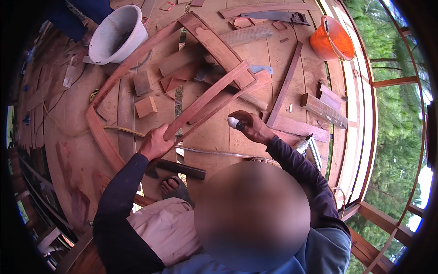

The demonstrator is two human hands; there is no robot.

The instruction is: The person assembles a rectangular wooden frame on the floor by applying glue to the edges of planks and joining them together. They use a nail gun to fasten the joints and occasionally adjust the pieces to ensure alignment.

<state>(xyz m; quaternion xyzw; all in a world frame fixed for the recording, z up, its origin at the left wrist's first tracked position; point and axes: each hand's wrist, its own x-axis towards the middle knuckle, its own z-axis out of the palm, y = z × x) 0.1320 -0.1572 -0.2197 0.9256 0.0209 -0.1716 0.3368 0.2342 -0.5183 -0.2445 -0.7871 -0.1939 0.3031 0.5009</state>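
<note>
My left hand [156, 144] is wrapped round the near end of a reddish wooden board [206, 99]. The board slants away to the far right, where it meets other boards in an angular frame. Whether all of these are joined, I cannot tell. To the right of the board, my right hand [256, 128] pinches a small white bottle with a black part [234, 122] between thumb and fingers. It is held apart from the wood, its white end pointing left. Two loose wooden blocks [146, 107] lie on the floor left of the boards.
Planks form the floor. A whitish bucket [130, 43] stands far left, near another person's leg [75, 16]. An orange bucket [320, 44] and a handsaw [278, 17] are far right. Timber offcuts [324, 110] and a silvery metal tool [312, 150] lie right. A hose [214, 151] crosses nearby.
</note>
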